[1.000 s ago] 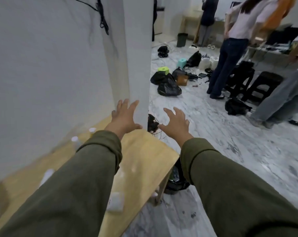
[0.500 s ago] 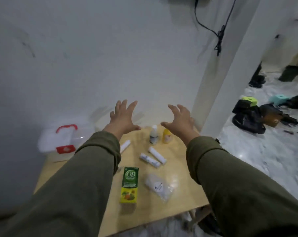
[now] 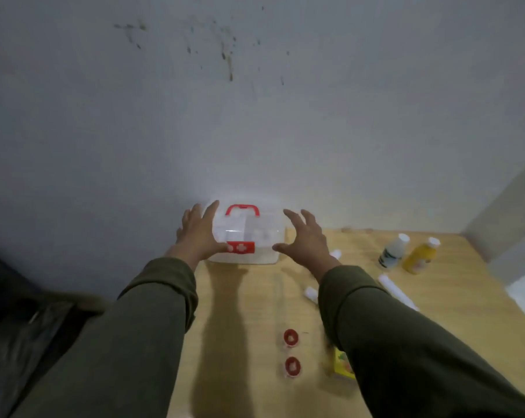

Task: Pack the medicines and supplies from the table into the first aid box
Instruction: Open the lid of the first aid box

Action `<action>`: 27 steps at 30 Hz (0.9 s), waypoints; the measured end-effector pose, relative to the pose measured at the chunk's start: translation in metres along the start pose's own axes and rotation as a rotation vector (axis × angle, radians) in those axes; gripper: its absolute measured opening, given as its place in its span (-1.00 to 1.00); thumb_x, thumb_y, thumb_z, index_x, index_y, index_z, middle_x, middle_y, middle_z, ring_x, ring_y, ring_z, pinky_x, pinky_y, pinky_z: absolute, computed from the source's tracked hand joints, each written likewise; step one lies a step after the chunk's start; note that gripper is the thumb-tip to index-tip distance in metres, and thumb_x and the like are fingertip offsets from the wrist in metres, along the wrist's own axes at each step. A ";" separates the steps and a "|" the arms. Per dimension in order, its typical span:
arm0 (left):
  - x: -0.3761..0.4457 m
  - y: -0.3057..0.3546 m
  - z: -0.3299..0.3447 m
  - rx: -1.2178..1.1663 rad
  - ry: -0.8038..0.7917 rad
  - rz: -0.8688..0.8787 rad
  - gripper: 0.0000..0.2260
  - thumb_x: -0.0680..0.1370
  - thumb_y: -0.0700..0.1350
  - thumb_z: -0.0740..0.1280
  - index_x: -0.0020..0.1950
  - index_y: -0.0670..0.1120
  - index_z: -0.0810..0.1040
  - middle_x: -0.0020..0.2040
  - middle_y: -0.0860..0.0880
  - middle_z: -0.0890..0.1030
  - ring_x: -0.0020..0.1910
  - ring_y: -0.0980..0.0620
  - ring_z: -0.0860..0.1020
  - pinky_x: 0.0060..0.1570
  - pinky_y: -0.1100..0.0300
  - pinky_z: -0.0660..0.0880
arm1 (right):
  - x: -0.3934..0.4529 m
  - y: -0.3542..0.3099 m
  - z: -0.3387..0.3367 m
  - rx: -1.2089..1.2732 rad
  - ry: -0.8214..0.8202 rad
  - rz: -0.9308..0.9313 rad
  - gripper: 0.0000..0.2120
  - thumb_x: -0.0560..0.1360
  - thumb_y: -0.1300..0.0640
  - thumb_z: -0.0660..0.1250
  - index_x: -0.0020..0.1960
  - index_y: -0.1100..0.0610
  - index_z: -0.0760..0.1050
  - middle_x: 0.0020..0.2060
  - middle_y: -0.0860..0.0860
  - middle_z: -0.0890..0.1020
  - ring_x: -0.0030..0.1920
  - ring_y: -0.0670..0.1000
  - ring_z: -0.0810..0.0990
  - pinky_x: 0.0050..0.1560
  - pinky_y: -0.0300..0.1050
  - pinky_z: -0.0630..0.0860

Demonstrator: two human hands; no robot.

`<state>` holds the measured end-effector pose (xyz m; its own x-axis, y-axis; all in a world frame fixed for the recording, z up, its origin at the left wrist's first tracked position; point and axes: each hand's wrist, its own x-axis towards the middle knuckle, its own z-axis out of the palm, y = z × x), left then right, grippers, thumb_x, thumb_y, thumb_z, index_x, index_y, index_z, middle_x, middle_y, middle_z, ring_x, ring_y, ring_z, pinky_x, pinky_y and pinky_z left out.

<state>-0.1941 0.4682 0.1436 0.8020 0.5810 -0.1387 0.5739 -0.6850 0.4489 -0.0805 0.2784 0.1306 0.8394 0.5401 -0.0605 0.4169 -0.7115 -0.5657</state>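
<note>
Box (image 3: 249, 236), clear plastic w/ red handle (image 3: 242, 209) and red latch (image 3: 240, 247), sits closed at the back of the table (image 3: 255, 303), against the wall (image 3: 255, 116). Lid on, latch facing the person.

Left hand (image 3: 198, 233) is spread, fingers wide, at the box's left side; thumb tip reaches the latch's left end. Palm looks to be on or just at the box wall, can't tell if it's pressing. Right hand (image 3: 308, 241) also spread, fingers curled a bit, just beside the box's right side; thumb points at the box's lower right corner, contact unclear. Neither hand holds anything. Both arms in olive sleeves (image 3: 406, 342).

Supplies all out on the table, none in the box:
- white bottle (image 3: 393, 250) and yellow bottle (image 3: 420, 255), upright, side by side, far right near the back.
- white tube (image 3: 395, 291) lying to the right, partly under the right sleeve.
- 2nd tube (image 3: 312, 293) just left of the right sleeve; another white end (image 3: 336, 254) peeks out by the right wrist.
- 2 small red-capped tubs (image 3: 291, 337) (image 3: 292, 366), one in front of the other, mid table, near side.
- yellow carton (image 3: 342, 365) just right of the tubs, mostly hidden by the right arm.

Frame is soft w/ blur, labels unreadable.
</note>
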 end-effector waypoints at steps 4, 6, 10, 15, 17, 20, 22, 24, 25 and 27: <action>0.015 -0.033 0.011 -0.135 -0.100 -0.022 0.01 0.32 -0.02 0.55 0.53 0.13 -0.09 0.56 -0.09 -0.16 0.53 -0.19 -0.07 0.46 -0.13 0.12 | 0.011 -0.013 0.038 0.079 -0.036 0.075 -0.15 0.35 0.04 0.51 0.47 -0.13 0.08 0.54 0.08 -0.05 0.47 0.22 0.19 0.41 0.16 0.30; 0.018 -0.038 0.021 -0.188 -0.153 -0.017 0.01 0.33 -0.06 0.55 0.52 0.15 -0.11 0.55 -0.07 -0.22 0.53 -0.19 -0.05 0.46 -0.13 0.12 | 0.014 -0.014 0.049 0.106 -0.054 0.110 -0.12 0.35 0.09 0.51 0.48 -0.14 0.05 0.53 0.10 -0.10 0.48 0.22 0.18 0.39 0.12 0.29; 0.022 -0.041 0.038 -0.298 -0.155 0.016 0.03 0.34 -0.12 0.55 0.52 0.16 -0.15 0.55 -0.06 -0.17 0.51 -0.18 0.06 0.41 -0.07 0.20 | 0.019 -0.018 0.061 0.156 -0.073 0.132 -0.09 0.37 0.14 0.50 0.49 -0.16 -0.02 0.54 0.11 -0.08 0.50 0.19 0.10 0.42 0.09 0.24; 0.020 -0.041 0.045 -0.351 -0.102 0.045 0.00 0.35 -0.10 0.54 0.51 0.17 -0.12 0.53 -0.04 -0.05 0.48 -0.16 0.15 0.37 -0.04 0.28 | 0.018 -0.022 0.066 0.169 -0.055 0.130 -0.06 0.35 0.14 0.51 0.49 -0.14 -0.03 0.51 0.14 0.00 0.47 0.21 0.18 0.39 0.08 0.28; 0.015 -0.041 0.044 -0.358 -0.098 0.056 -0.02 0.36 -0.07 0.53 0.51 0.15 -0.12 0.52 -0.03 -0.02 0.47 -0.14 0.16 0.36 -0.04 0.29 | 0.012 -0.021 0.065 0.170 -0.057 0.123 -0.06 0.36 0.16 0.50 0.49 -0.13 -0.03 0.51 0.14 -0.02 0.46 0.21 0.19 0.39 0.06 0.28; 0.002 -0.040 0.046 -0.364 -0.093 0.059 -0.04 0.38 -0.06 0.52 0.51 0.14 -0.11 0.51 -0.04 0.00 0.46 -0.14 0.17 0.37 -0.06 0.29 | -0.001 -0.019 0.066 0.164 -0.053 0.102 -0.06 0.35 0.15 0.51 0.49 -0.13 -0.04 0.51 0.14 -0.03 0.43 0.21 0.23 0.39 0.05 0.28; -0.008 -0.041 0.048 -0.357 -0.090 0.050 -0.05 0.38 -0.08 0.51 0.52 0.14 -0.11 0.51 -0.04 0.00 0.46 -0.14 0.17 0.37 -0.06 0.28 | -0.011 -0.017 0.068 0.147 -0.044 0.089 -0.05 0.34 0.11 0.52 0.49 -0.12 -0.04 0.50 0.14 -0.02 0.42 0.21 0.25 0.39 0.05 0.29; -0.018 -0.043 0.051 -0.356 -0.081 0.047 -0.06 0.39 -0.08 0.51 0.51 0.15 -0.10 0.50 -0.03 0.01 0.46 -0.14 0.17 0.37 -0.06 0.28 | -0.022 -0.015 0.069 0.128 -0.041 0.073 -0.04 0.33 0.08 0.52 0.49 -0.10 -0.04 0.50 0.15 -0.01 0.41 0.21 0.27 0.38 0.05 0.31; -0.023 -0.044 0.052 -0.352 -0.073 0.050 -0.07 0.39 -0.09 0.50 0.52 0.16 -0.09 0.51 -0.03 0.01 0.46 -0.14 0.17 0.37 -0.06 0.28 | -0.027 -0.014 0.069 0.116 -0.041 0.062 -0.04 0.33 0.07 0.52 0.50 -0.10 -0.04 0.50 0.15 0.00 0.41 0.21 0.28 0.37 0.04 0.32; -0.030 -0.046 0.054 -0.345 -0.061 0.040 -0.09 0.41 -0.11 0.49 0.52 0.15 -0.08 0.51 -0.05 0.02 0.47 -0.14 0.16 0.38 -0.06 0.26 | -0.037 -0.011 0.069 0.067 -0.032 0.039 -0.05 0.33 0.03 0.52 0.50 -0.10 -0.04 0.49 0.15 0.02 0.40 0.20 0.28 0.37 0.06 0.32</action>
<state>-0.2360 0.4581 0.0792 0.8369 0.5226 -0.1627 0.4606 -0.5118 0.7252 -0.1400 0.2978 0.0821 0.8425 0.5276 -0.1088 0.3595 -0.7010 -0.6159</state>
